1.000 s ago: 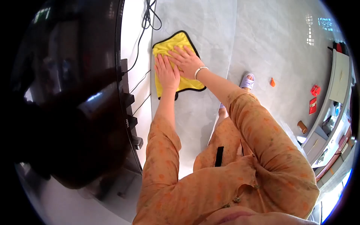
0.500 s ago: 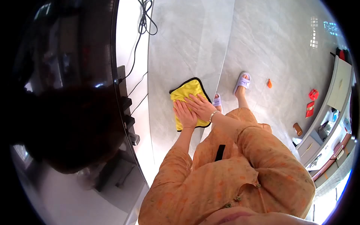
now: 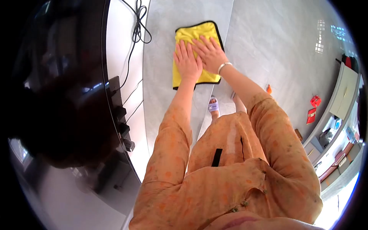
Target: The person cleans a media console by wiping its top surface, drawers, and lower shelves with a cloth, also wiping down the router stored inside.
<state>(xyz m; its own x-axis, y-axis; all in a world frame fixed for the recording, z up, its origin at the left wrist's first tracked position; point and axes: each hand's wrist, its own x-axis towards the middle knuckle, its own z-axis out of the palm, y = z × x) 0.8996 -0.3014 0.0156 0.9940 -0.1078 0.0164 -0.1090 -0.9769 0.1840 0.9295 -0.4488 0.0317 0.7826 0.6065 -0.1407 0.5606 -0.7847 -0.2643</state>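
A yellow cloth (image 3: 188, 34) with black edging lies spread on a grey marbled ledge (image 3: 165, 73). My left hand (image 3: 188, 63) presses flat on its left half, fingers stretched forward. Beside it, my right hand (image 3: 211, 55) rests flat on the right half with fingers slightly spread, a light bracelet on its wrist. The two hands touch or nearly touch near the thumbs. Neither is gripping the cloth. Its right border reaches over the ledge's edge line.
A large black glossy screen (image 3: 76, 96) stands at the left. Behind the ledge hang a looped black cable (image 3: 137, 32) and a power strip with plugs (image 3: 120, 113). On the floor are an orange object (image 3: 269, 89) and red items (image 3: 311, 115), near a cabinet (image 3: 343, 96).
Both hands have slid forward along the ledge, away from my body, carrying the cloth with them. My arms are now more stretched out, and the cloth lies flatter.
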